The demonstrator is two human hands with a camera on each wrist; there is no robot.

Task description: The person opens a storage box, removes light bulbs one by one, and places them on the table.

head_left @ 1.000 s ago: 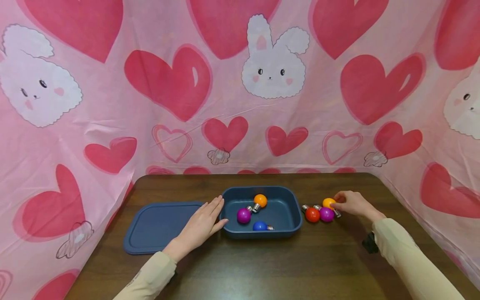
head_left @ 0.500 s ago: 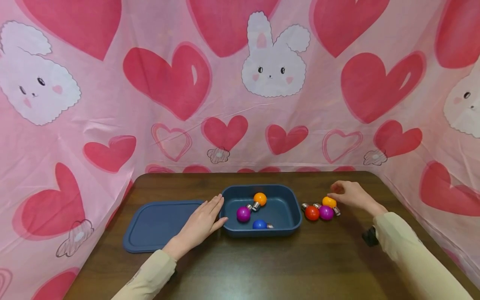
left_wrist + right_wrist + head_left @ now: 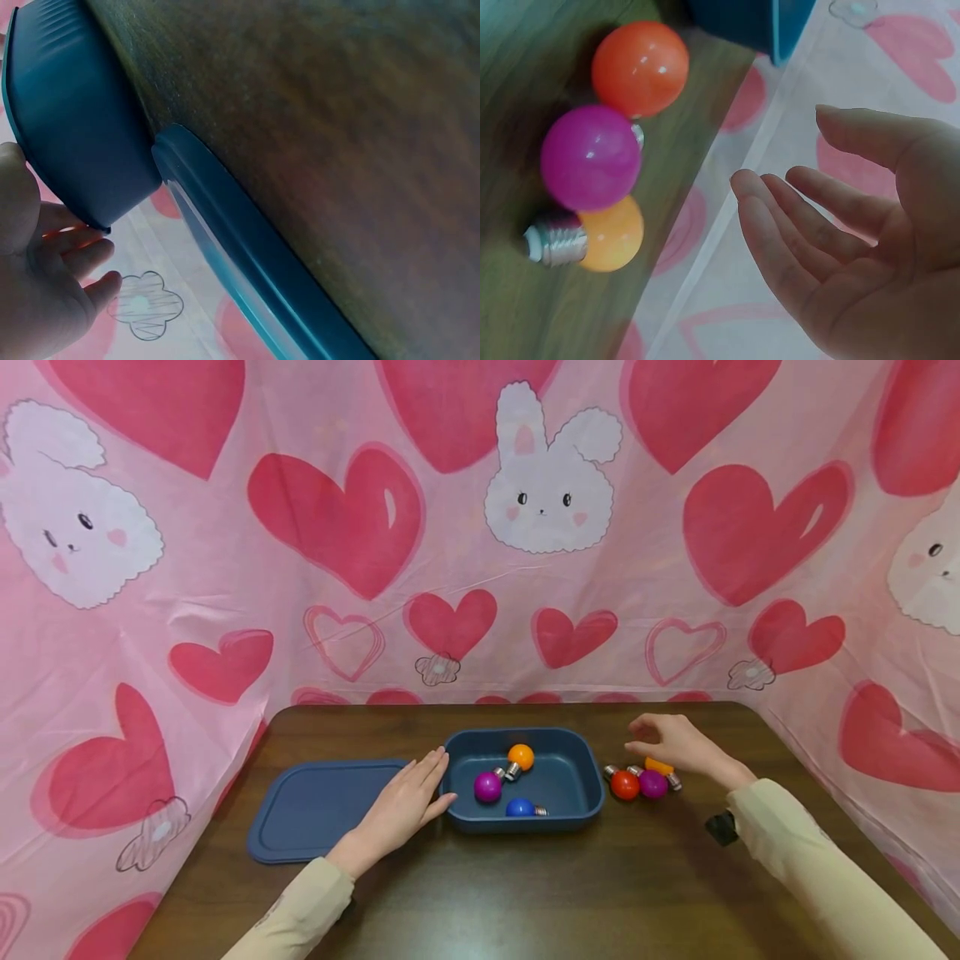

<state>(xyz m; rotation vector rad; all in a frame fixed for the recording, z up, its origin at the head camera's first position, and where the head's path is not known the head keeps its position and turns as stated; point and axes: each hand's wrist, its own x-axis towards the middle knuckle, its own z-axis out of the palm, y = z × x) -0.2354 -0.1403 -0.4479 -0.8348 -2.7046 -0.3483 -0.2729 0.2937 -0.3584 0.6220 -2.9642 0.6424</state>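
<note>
A dark blue box [image 3: 517, 827] holds an orange bulb [image 3: 521, 757], a purple bulb [image 3: 487, 787] and a blue bulb [image 3: 520, 808]. My left hand [image 3: 401, 806] rests at the box's left rim with fingers extended. To the right of the box, a red bulb [image 3: 625, 785], a second purple bulb [image 3: 653, 784] and a second orange bulb [image 3: 659, 766] lie close together on the table. Above and behind them hovers my right hand [image 3: 678, 743], its fingers loosely bent. The right wrist view shows nothing between the thumb and fingers [image 3: 776, 255].
A flat dark blue lid [image 3: 322, 810] lies left of the box, partly under the left forearm's line of sight. The brown wooden table [image 3: 525, 893] ends at a pink cloth [image 3: 450, 560] printed with hearts and rabbits, hanging behind and on both sides.
My right hand has come off the orange bulb, lifted and moved left over the loose bulbs. That bulb stays on the table. The left hand keeps its place at the box.
</note>
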